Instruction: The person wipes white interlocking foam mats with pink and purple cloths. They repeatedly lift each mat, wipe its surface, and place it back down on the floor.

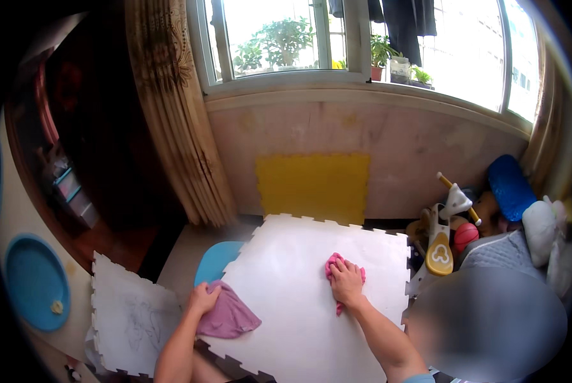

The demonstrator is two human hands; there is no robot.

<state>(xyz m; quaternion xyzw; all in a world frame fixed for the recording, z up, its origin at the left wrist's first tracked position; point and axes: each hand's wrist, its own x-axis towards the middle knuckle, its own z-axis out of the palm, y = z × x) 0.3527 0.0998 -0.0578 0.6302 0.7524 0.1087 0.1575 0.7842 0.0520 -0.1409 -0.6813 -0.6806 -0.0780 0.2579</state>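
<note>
A large white foam mat with jigsaw edges lies in front of me, taking up the middle of the view. My right hand presses a bunched bright pink cloth onto its right half, fingers curled over the fabric. At the mat's left edge my left hand grips a mauve cloth by its upper left corner. The rest of that cloth spreads over the mat's edge.
A yellow foam mat leans on the wall under the window. Left are a blue rounded object, a marked white mat and a round blue basin. A child's ride-on toy and red ball stand right; a blur covers the lower right.
</note>
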